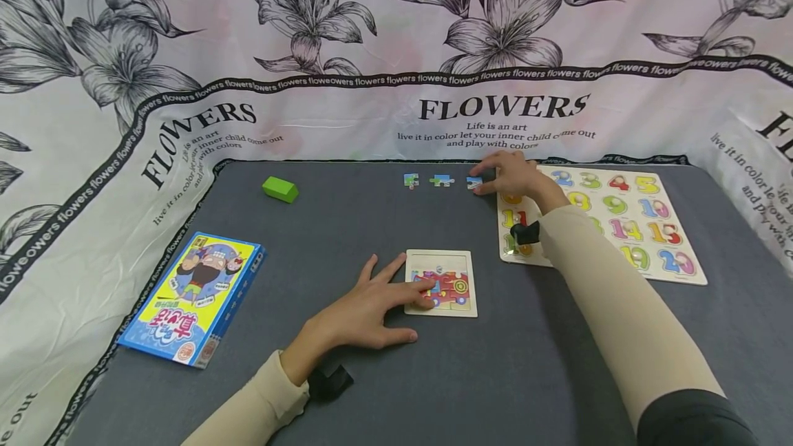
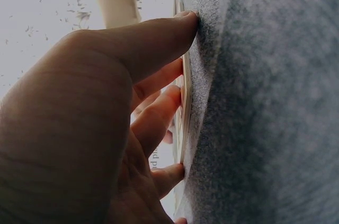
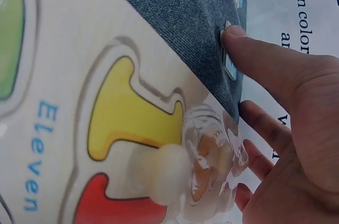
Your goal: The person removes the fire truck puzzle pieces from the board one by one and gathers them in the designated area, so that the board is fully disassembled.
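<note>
A small square wooden jigsaw board (image 1: pixel 460 261) with a partly filled colourful picture lies at the table's middle. My left hand (image 1: pixel 365 305) rests over its left side with fingers spread. In the left wrist view, fingertips (image 2: pixel 175 94) touch the board's edge. At the far side, my right hand (image 1: pixel 514 174) reaches over a corner of the number board. Its thumb (image 3: pixel 237 32) touches a small blue jigsaw piece (image 1: pixel 473 183); the index fingertip lies just beside that piece. Two more jigsaw pieces (image 1: pixel 442 180) (image 1: pixel 411 181) lie in a row to its left.
A wooden number board (image 1: pixel 665 188) with knobbed numerals lies at the right, under my right forearm. A blue and yellow box (image 1: pixel 192 298) lies at the left. A green block (image 1: pixel 280 189) stands at the far left. Flower-printed cloth (image 1: pixel 347 115) borders the grey table.
</note>
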